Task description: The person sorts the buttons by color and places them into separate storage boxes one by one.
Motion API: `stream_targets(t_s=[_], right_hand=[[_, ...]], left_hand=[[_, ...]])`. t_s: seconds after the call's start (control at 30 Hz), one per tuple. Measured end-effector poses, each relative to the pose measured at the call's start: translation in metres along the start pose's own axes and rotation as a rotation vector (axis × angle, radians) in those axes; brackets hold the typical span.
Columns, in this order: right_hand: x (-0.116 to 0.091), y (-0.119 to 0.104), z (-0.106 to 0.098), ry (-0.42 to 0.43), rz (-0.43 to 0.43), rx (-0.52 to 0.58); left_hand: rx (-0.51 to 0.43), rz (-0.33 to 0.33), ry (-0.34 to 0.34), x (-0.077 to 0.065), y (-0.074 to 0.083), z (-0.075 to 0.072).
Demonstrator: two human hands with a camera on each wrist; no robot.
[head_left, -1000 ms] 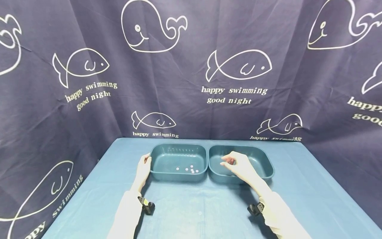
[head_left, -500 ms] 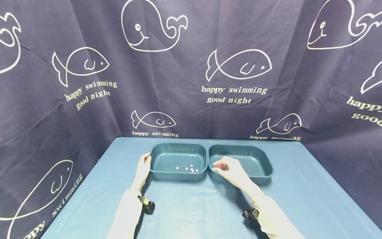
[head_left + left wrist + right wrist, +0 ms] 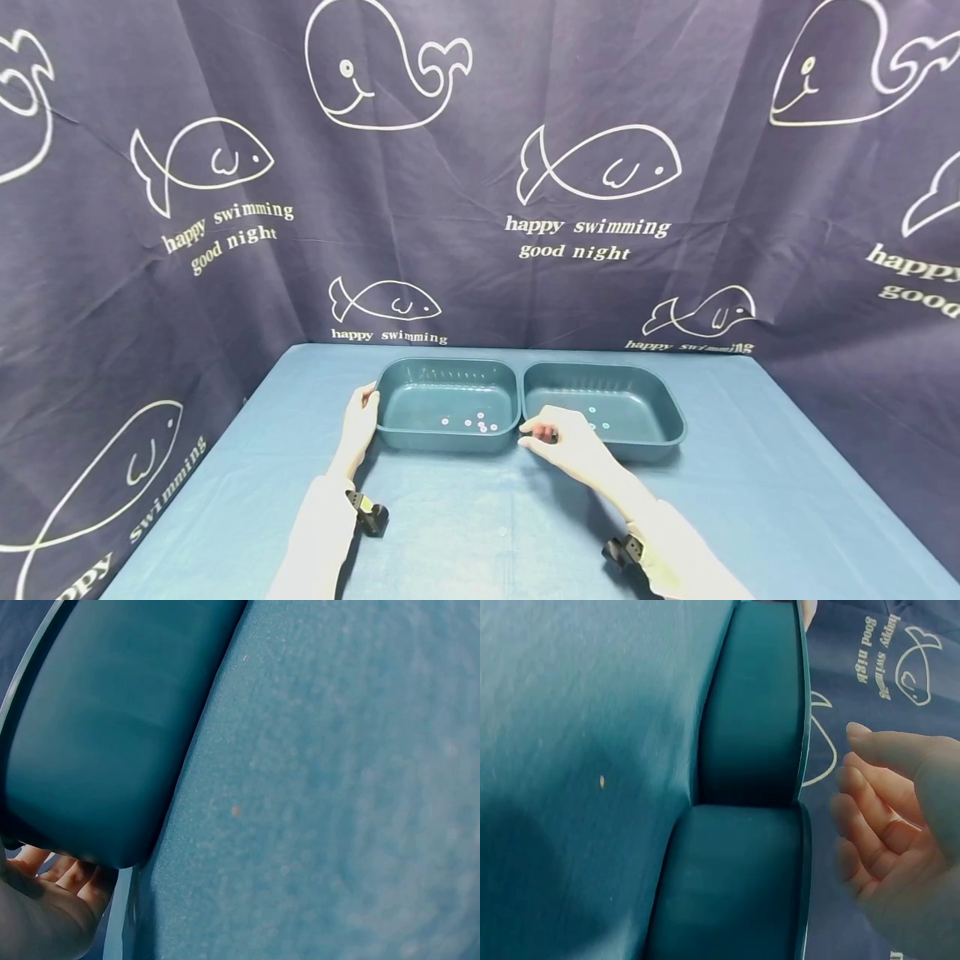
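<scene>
Two teal plastic bins stand side by side on the table. My left hand [image 3: 360,425] touches the outer end wall of the left bin [image 3: 450,442]; its fingers [image 3: 97,889] lie against that wall in the left wrist view. Several tiny pale pink discs [image 3: 445,422] are scattered on this bin's floor. Above the near rim, where the bins meet, hovers my right hand [image 3: 573,442], fingers loosely curled and thumb close to the index finger. I see nothing between its fingertips. Small light-blue discs [image 3: 606,426] lie in the right bin [image 3: 648,452], partly hidden by this hand.
A blue cloth covers the table [image 3: 465,525]. Dark curtains [image 3: 480,183] with white fish and whale drawings hang behind and at both sides. A black wrist camera [image 3: 372,517] sits on the left wrist, and another camera [image 3: 622,552] on the right.
My right hand has moved left and nearer, from over the right bin to where the bins meet. Light-blue discs it covered now show. The left hand has stayed put.
</scene>
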State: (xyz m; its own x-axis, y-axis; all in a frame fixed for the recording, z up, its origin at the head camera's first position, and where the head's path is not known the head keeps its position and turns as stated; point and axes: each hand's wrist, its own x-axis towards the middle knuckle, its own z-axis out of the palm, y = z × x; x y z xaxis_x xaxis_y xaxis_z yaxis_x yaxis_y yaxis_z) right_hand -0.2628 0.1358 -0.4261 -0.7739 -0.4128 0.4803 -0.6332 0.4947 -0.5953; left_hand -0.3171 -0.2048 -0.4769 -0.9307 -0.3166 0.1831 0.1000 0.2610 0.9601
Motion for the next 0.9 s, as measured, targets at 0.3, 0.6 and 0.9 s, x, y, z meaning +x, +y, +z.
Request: stream_targets(t_s=[0.3,0.6,0.9], right_hand=[[-0.005,-0.007,0.009,-0.024,-0.052,0.009],[-0.011,-0.013,0.017,-0.1,-0.047,0.008],[-0.017,-0.017,0.024,-0.165,-0.024,-0.024]], left_hand=[[0.0,0.008,-0.001,0.0,0.002,-0.001],[-0.001,0.0,0.002,-0.001,0.001,0.0],[-0.004,-0.001,0.001,-0.001,0.001,0.0]])
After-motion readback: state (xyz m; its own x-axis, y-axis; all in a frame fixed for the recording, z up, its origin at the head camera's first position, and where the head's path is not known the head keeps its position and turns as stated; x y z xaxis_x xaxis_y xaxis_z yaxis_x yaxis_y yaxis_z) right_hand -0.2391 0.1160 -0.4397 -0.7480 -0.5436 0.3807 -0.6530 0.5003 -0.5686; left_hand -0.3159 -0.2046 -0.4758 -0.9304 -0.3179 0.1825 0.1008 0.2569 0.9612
